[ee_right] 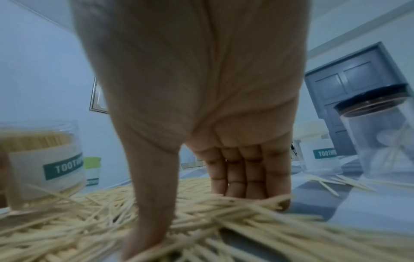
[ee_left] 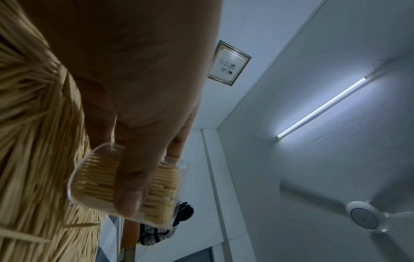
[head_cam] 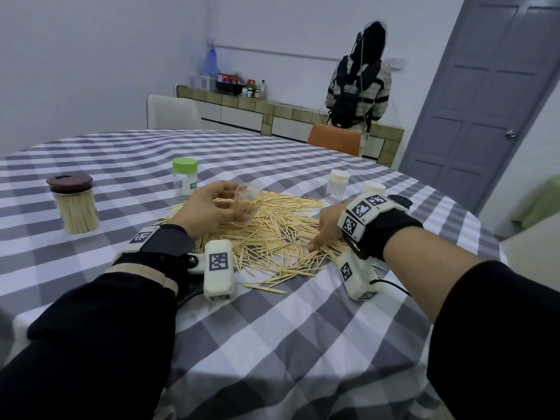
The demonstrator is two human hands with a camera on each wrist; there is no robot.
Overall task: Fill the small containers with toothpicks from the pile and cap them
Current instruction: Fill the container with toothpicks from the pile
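The left hand [head_cam: 209, 209] holds a small clear container [head_cam: 247, 206] tipped on its side above the toothpick pile [head_cam: 266, 237], fingers [ee_left: 128, 179] curled round it — it is packed with toothpicks, mouth uncapped. The right hand [head_cam: 328, 227] reaches down into the near right part of the pile, fingers [ee_right: 237, 170] straight and together, thumb pressing into the sticks; it grips nothing that shows. On the checked worktop [head_cam: 272, 328], a brown-lidded jar [head_cam: 74, 204] full of toothpicks stands well to the left, a green-capped container [head_cam: 185, 176] just behind the left hand, and two white-capped containers [head_cam: 338, 184] beyond the pile — the nearer one partly hidden by the right wrist.
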